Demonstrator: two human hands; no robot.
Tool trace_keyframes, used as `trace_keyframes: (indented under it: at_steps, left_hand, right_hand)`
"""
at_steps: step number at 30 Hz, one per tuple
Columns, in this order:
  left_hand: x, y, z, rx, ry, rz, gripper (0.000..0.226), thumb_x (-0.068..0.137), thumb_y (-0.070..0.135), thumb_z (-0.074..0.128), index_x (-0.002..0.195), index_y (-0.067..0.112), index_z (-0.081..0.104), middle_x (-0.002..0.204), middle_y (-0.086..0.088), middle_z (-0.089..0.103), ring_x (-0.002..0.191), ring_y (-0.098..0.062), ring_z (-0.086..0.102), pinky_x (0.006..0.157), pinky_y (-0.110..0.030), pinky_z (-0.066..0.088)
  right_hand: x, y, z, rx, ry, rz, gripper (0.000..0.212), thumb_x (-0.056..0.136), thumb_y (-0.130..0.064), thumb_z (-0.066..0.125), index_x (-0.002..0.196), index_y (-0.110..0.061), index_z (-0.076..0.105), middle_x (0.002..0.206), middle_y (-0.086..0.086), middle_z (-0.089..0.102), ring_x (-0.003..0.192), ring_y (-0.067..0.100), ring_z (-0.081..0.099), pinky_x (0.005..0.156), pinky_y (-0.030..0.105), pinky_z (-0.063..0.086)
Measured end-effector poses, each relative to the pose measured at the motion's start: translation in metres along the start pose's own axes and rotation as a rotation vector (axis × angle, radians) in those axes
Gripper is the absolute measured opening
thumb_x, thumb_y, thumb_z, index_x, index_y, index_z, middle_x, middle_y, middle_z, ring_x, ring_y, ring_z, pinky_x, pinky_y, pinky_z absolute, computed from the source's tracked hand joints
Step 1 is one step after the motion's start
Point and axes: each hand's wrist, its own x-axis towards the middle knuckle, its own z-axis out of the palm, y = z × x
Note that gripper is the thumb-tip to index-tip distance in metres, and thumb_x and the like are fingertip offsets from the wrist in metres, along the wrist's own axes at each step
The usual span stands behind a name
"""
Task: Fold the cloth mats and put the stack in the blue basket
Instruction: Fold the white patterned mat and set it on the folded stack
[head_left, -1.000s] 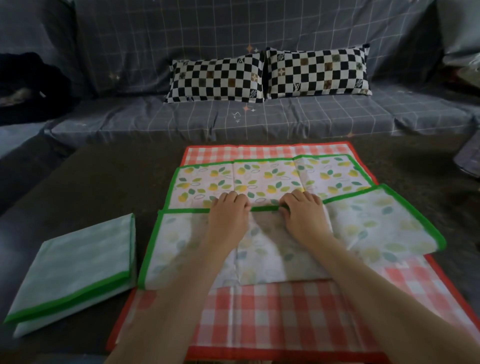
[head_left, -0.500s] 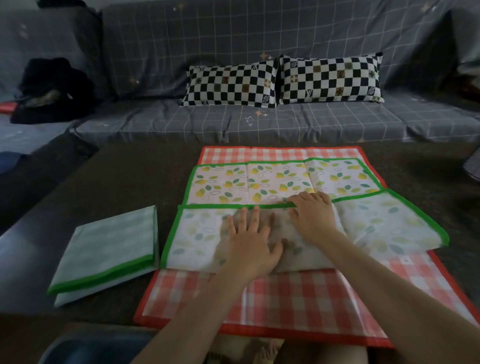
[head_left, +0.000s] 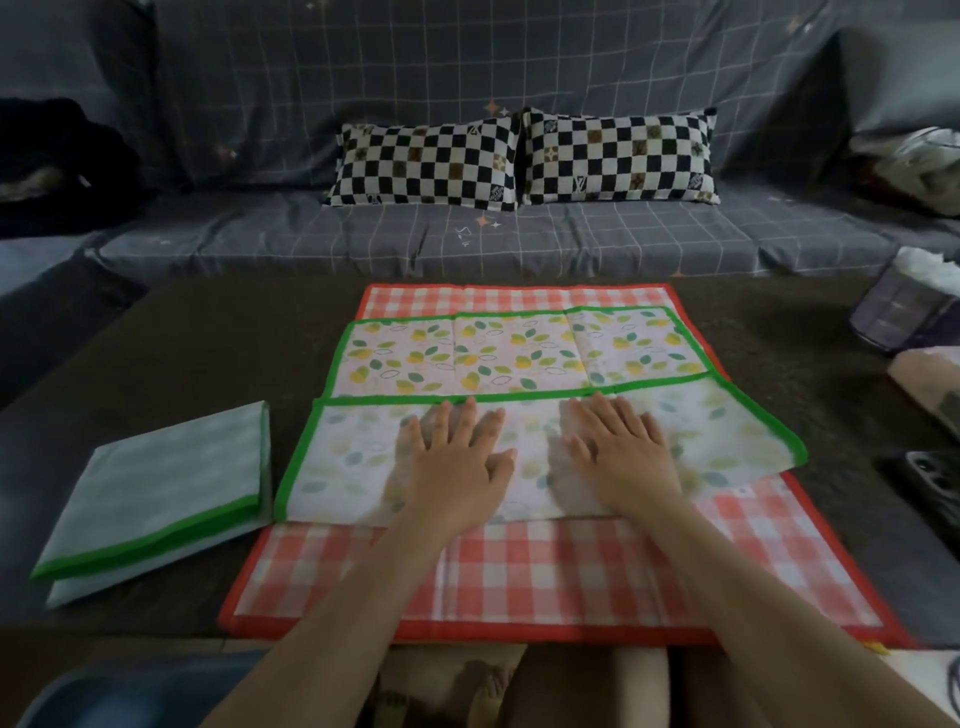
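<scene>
A white leaf-print mat with a green border (head_left: 519, 353) lies on a larger red checked mat (head_left: 545, 577) on the dark table. Its near half is folded up over itself, pale underside showing. My left hand (head_left: 457, 467) and my right hand (head_left: 618, 457) both lie flat on that folded flap, fingers straight and spread, side by side just below the fold's green edge. A folded green-edged mat (head_left: 150, 493) sits on the table to the left. A blue rim at the bottom left is the blue basket (head_left: 130, 691), mostly out of frame.
Behind the table (head_left: 218, 353) stands a grey grid-pattern sofa with two checkered pillows (head_left: 519, 156). A purple container (head_left: 904, 312) with white stuff and a dark object (head_left: 930, 483) sit at the table's right edge. My bare feet show below the table.
Both hands went from curled fingers at the fold's green edge to flat, spread palms on the flap. The left hand flattened first, then the right. The head view shifted a little.
</scene>
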Motion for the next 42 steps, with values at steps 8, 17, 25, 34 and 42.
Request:
trace_keyframes:
  at_steps: [8,17,25,34,42]
  left_hand:
    - [-0.001,0.001,-0.003,0.063,0.002,-0.01,0.058,0.096,0.055,0.006,0.15,0.038,-0.008,0.16,0.002,-0.013,0.146,-0.024,-0.014,0.116,-0.056,-0.006]
    - [-0.002,0.003,-0.002,0.047,0.018,-0.02,0.058,0.097,0.053,0.009,0.15,0.038,-0.006,0.16,0.002,-0.012,0.146,-0.025,-0.013,0.116,-0.055,-0.009]
    - [-0.004,0.004,-0.003,0.031,0.035,-0.015,0.057,0.097,0.052,0.011,0.151,0.038,-0.005,0.16,0.001,-0.01,0.146,-0.025,-0.013,0.115,-0.056,-0.009]
    - [-0.004,-0.002,-0.004,0.006,0.024,0.015,0.057,0.098,0.053,0.013,0.151,0.038,0.0,0.16,0.002,-0.009,0.147,-0.024,-0.012,0.115,-0.056,-0.008]
    - [-0.018,-0.078,-0.007,0.042,0.008,-0.031,0.059,0.095,0.06,0.011,0.149,0.042,-0.005,0.16,0.01,-0.009,0.146,-0.017,-0.013,0.117,-0.052,-0.008]
  right_hand:
    - [-0.005,0.07,-0.018,0.011,0.013,0.181,0.058,0.094,-0.058,0.019,0.148,-0.039,0.008,0.159,-0.009,0.004,0.146,0.016,-0.002,0.119,0.038,-0.001]
    - [-0.006,0.073,-0.021,-0.004,-0.013,0.182,0.059,0.095,-0.058,0.015,0.149,-0.037,0.003,0.159,-0.007,-0.002,0.146,0.018,-0.006,0.118,0.037,-0.005]
    - [-0.001,0.003,-0.022,0.067,0.027,-0.005,0.056,0.098,-0.047,0.022,0.15,-0.031,0.008,0.159,0.002,-0.003,0.146,0.019,-0.007,0.119,0.04,-0.006]
    - [0.01,-0.029,0.004,-0.007,0.004,-0.105,0.055,0.098,-0.049,0.015,0.15,-0.033,0.005,0.159,-0.004,-0.002,0.146,0.013,-0.008,0.119,0.036,-0.006]
    - [0.012,-0.027,0.005,-0.04,0.0,-0.095,0.055,0.097,-0.051,0.014,0.149,-0.037,0.004,0.159,-0.006,-0.003,0.146,0.013,-0.007,0.119,0.035,-0.005]
